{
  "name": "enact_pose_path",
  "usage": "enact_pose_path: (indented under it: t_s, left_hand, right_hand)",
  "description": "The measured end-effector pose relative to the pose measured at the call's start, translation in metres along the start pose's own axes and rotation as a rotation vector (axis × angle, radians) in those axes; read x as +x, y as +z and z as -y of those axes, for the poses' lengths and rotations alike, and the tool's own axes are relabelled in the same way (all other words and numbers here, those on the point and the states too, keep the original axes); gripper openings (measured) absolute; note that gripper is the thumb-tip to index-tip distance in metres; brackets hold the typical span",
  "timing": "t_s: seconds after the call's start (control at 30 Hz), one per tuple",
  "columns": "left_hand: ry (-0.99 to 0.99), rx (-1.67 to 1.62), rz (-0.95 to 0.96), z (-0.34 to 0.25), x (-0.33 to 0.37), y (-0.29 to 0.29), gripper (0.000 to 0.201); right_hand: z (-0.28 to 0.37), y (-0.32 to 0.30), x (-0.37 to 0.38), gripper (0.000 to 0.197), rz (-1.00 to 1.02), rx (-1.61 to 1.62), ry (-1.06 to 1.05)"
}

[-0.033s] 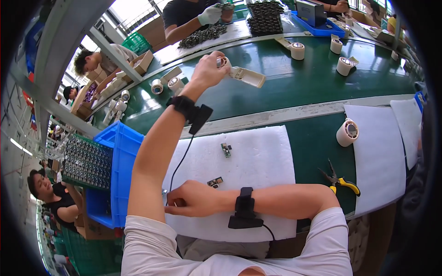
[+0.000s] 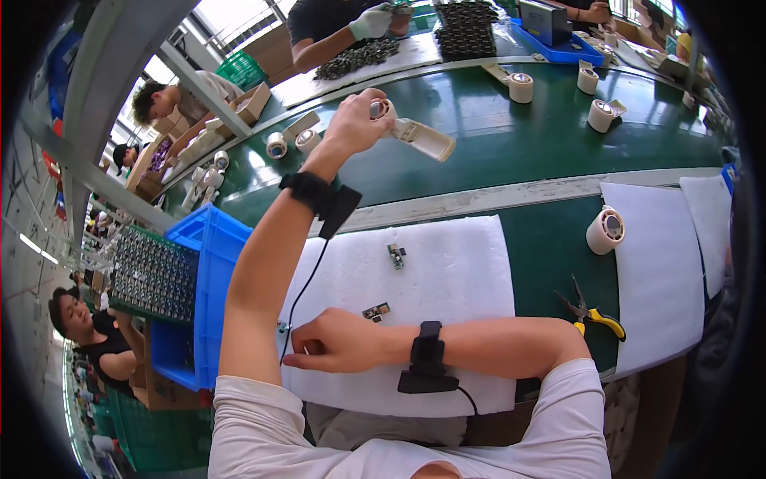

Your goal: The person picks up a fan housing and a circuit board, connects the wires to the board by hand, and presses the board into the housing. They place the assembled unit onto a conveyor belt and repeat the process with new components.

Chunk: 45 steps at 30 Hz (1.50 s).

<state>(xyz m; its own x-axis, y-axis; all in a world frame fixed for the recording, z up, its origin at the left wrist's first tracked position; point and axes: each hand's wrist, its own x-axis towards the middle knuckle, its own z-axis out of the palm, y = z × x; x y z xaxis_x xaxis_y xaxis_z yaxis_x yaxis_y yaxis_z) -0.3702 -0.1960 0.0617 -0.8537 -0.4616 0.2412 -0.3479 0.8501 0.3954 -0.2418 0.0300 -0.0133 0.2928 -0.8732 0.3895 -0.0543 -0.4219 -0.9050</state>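
Observation:
My left hand (image 2: 356, 124) reaches out over the green conveyor belt, its fingers closed around a cream-white cylindrical plastic housing (image 2: 386, 110). A long flap (image 2: 427, 140) hangs open from the housing to the right. Nearer to me, my right hand (image 2: 339, 342) rests over the white foam mat (image 2: 447, 279) with curled fingers. A small green part (image 2: 283, 327) shows beside its fingertips; whether they grip it is hidden. Just above that hand lies a small circuit board (image 2: 376, 311), and farther up the mat is a second circuit board (image 2: 396, 256).
Yellow-handled pliers (image 2: 592, 314) and an upright white housing (image 2: 606, 230) stand right of the mat. A blue bin (image 2: 219, 279) borders it on the left, beside a stack of circuit boards (image 2: 153, 273). More housings (image 2: 521, 88) sit on the belt (image 2: 479, 152). Co-workers sit across and to the left.
My left hand has shifted slightly left with the housing, whose flap tilts a little lower. My right hand stays almost in place. The whole view has moved slightly.

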Motion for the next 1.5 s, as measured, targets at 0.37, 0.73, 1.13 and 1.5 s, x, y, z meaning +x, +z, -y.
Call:
enact_pose_path:
  t_s: [0.37,0.73,1.13,1.5]
  left_hand:
    - [-0.098,0.171,0.077,0.035,-0.204,-0.091,0.042]
    - [0.143,0.079,0.121,0.001,-0.257,-0.07,0.038]
    - [0.249,-0.041,0.524,-0.044,-0.244,-0.034,0.036]
    - [-0.373,-0.717,-0.295,-0.023,-0.318,-0.068,0.02]
  right_hand:
    - [0.02,0.001,-0.002,0.041,0.287,0.083,-0.039]
    - [0.028,0.004,-0.005,0.045,0.457,0.094,0.04]
    - [0.019,0.006,-0.008,0.046,0.491,0.007,0.005]
    - [0.02,-0.003,-0.003,0.036,0.354,0.113,-0.006]
